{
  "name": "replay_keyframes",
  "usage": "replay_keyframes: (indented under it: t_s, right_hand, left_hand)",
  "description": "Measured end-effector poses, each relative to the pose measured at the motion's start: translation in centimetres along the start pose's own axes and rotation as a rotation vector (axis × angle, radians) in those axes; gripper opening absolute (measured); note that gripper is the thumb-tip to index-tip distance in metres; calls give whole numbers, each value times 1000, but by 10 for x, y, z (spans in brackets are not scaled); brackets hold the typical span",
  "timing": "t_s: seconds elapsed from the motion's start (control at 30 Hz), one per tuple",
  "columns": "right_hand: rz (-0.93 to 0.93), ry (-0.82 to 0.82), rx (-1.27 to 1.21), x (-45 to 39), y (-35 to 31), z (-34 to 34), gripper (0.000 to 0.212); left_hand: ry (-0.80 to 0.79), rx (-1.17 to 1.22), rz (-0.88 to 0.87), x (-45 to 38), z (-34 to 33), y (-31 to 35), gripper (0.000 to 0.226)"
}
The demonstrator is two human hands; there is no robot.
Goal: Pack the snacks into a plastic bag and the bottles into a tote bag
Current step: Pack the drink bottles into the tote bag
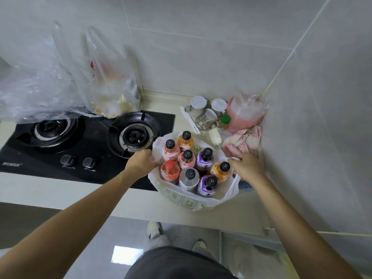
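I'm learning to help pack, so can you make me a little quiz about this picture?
1. True or false: the bottles stand upright in the tote bag.
2. What do both hands hold? A) the tote's rim B) the stove knobs C) a bottle
3. Where is the plastic bag of snacks?

Key:
1. True.
2. A: the left hand and right hand grip opposite sides of the rim.
3. Behind the stove, against the wall.

Snacks in plastic bag (112, 97) blurred through film, types unreadable. Bag's left side cut by frame edge. Bottle (189, 176) labels too small to read; lower bodies hidden by tote bag (181, 200) wall. Left hand (141, 161) fingertips hidden behind tote rim. Right hand (246, 164) fingertips hidden, grip unclear. Stove (84, 146) brand text illegible.
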State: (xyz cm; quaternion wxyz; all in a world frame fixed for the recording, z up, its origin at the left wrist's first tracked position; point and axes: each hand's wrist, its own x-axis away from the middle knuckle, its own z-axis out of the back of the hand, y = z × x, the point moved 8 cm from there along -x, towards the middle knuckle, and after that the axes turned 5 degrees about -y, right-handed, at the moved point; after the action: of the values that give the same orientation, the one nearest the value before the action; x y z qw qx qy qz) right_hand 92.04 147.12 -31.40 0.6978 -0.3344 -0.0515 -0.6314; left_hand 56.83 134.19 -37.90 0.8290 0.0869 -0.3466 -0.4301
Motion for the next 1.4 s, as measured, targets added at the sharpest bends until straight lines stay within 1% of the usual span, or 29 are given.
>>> replay_keyframes:
  t_s: [0.03,0.07,0.1,0.13,0.2,0.33,0.37,0.43,0.5,0.53,0.57,0.6,0.63,0.7,0.73,0.8,0.87,0.97,1.07,1.17,1.4]
  right_hand:
    - [-26,-21,-81,-2,7,-4,59]
    - [-58,-21,-160,-3,14,-5,44]
    - [-76,22,-246,-1,18,-1,26]
    - [-90,75,-326,2,20,4,20]
    - [-109,108,-503,8,22,8,24]
    - [-97,43,-971,7,7,8,23]
    - [-82,41,-1053,7,-1,12,21]
    - [-50,43,-1137,7,-13,17,22]
    - [-7,50,-1160,8,-20,19,24]
    - [12,62,-1165,8,-21,20,25]
    - [32,79,-1164,8,-21,20,26]
    - [57,96,-1154,8,-21,21,27]
    - [84,110,-1147,9,-21,22,28]
    - [146,129,-1131,11,-25,26,28]
    - [174,139,-1122,13,-28,29,27]
    - [221,179,-1127,16,-36,42,28]
    - [261,204,-1146,19,-49,61,28]
    - [334,168,-1088,26,-79,84,23]
    - [408,166,-1041,37,-105,95,25]
    - [458,167,-1046,44,-120,102,25]
    - [512,201,-1043,48,-146,125,25]
  left_hand:
    - [19,26,-3,0,2,2,28]
    - [40,61,-16,0,5,4,28]
    - [61,95,-35,0,8,8,29]
    - [84,130,-59,1,12,11,30]
    - [144,190,-108,5,25,22,29]
    - [257,236,-200,10,51,38,24]
    - [276,228,-205,11,57,40,24]
    - [334,157,-231,14,69,45,26]
    - [443,44,-263,21,85,53,32]
    - [500,32,-282,26,95,58,34]
    - [534,62,-301,31,103,64,36]
    - [534,155,-325,35,110,71,37]
    - [489,305,-341,37,114,77,37]
    - [309,640,-353,40,110,97,34]
    - [235,769,-349,43,108,109,33]
    - [181,918,-355,50,114,133,29]
    - [178,1005,-385,57,130,158,26]
    - [163,999,-381,62,142,182,25]
    - [190,1018,-386,70,143,185,25]
    - [242,1040,-435,82,156,186,25]
    - [282,1036,-503,90,177,206,26]
